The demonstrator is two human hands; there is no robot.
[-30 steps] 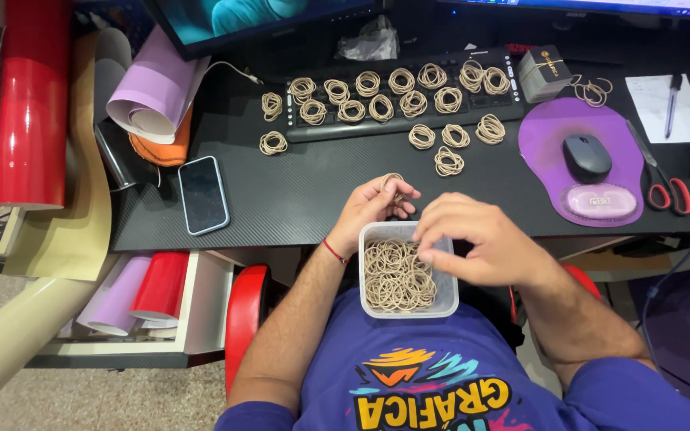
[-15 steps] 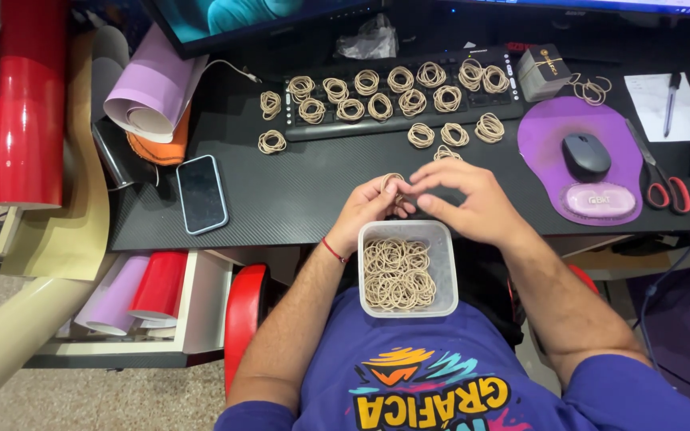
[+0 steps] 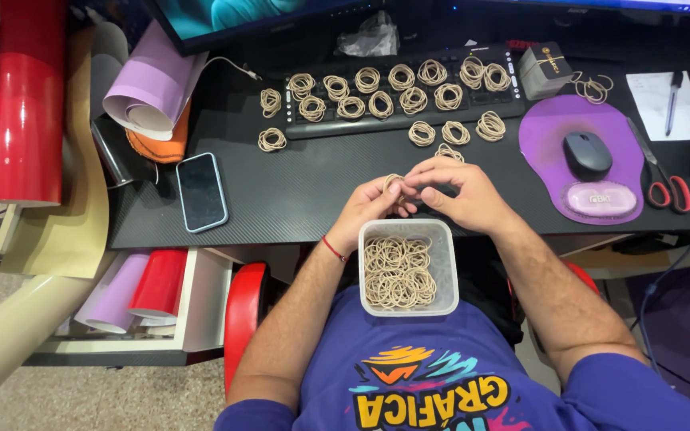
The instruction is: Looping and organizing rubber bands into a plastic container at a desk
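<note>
My left hand (image 3: 373,206) and my right hand (image 3: 458,191) meet over the front of the black desk (image 3: 297,187), fingertips together on a small bunch of beige rubber bands (image 3: 393,182). Just below them a clear plastic tub (image 3: 406,267) full of loose rubber bands rests on my lap. Several bundled rings of rubber bands (image 3: 369,80) lie on the black keyboard (image 3: 313,128) and on the desk beyond my hands; one bundle (image 3: 447,152) sits right behind my right hand.
A phone (image 3: 201,191) lies at the desk's left. Purple mouse pad (image 3: 549,148) with a dark mouse (image 3: 586,153) sits right, red-handled scissors (image 3: 666,185) beside it. Vinyl rolls, red (image 3: 27,104) and lilac (image 3: 149,80), stand left. A small box (image 3: 545,68) and a pen (image 3: 671,102) are at the back right.
My right hand lifted out of the tub and moved up to join the left hand over the desk edge. Both hands now work the bunch of rubber bands.
</note>
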